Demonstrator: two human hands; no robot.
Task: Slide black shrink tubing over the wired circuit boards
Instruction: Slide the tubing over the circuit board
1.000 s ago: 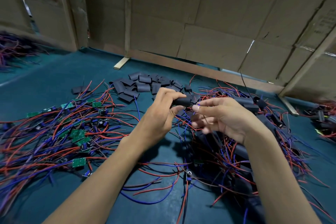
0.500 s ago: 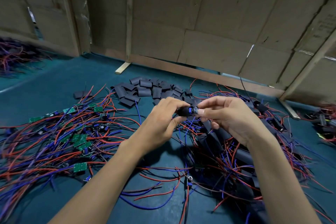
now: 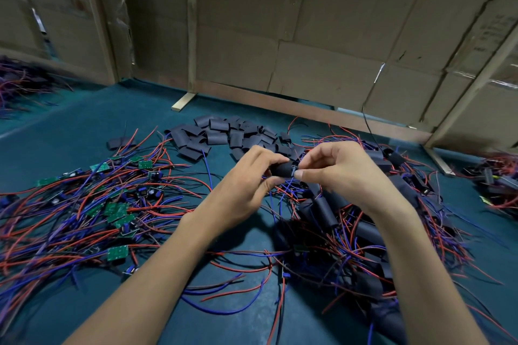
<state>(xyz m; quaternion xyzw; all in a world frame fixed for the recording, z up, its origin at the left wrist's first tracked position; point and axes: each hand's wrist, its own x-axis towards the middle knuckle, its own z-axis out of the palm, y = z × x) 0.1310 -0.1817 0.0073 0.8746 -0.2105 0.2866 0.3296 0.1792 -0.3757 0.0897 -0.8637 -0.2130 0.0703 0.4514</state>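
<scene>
No legible text anywhere; only faint, blurred print on the cardboard panel (image 3: 489, 28) at upper right, too smeared to read.

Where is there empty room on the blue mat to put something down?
Bare mat lies at the far left, between the cardboard wall and the loose boards and wires. The tubing pile, the sleeved heap and the middle are crowded.
</scene>
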